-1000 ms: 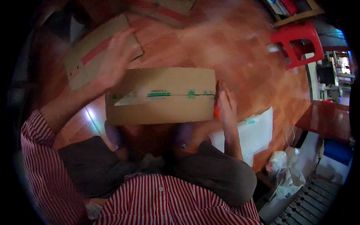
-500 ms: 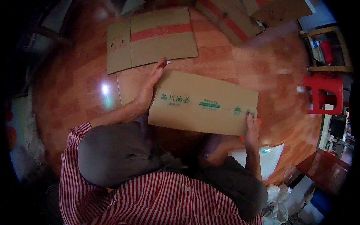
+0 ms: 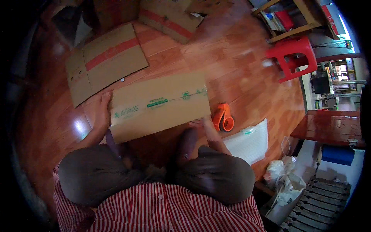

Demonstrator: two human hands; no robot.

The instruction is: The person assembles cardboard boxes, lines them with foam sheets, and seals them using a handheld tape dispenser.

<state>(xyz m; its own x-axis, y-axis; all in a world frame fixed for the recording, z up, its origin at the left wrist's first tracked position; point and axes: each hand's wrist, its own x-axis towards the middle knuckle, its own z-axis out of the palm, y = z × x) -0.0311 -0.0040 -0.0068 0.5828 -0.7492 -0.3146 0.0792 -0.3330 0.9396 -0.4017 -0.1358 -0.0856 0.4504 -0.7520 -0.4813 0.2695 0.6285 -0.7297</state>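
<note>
A long brown cardboard box (image 3: 162,114) with green print and a line of tape along its upper face is held level above my knees. My left hand (image 3: 101,112) lies along the box's left end, its fingers pointing away from me and pressed to the cardboard. At the near right corner my right hand (image 3: 201,123) supports the box from below, and most of its fingers are hidden. Just right of that hand, an orange tape dispenser (image 3: 228,124) rests on the floor.
White foam sheets (image 3: 251,145) lie near my right knee. Flattened cartons (image 3: 116,58) with red stripes are on the wooden floor (image 3: 232,73) ahead. A red plastic stool (image 3: 290,50) stands far right, and plastic bags (image 3: 288,185) sit lower right.
The view has swung right. The box has turned its right end away from me, and my right hand has moved from its right end to under the near corner. The tape dispenser now shows fully.
</note>
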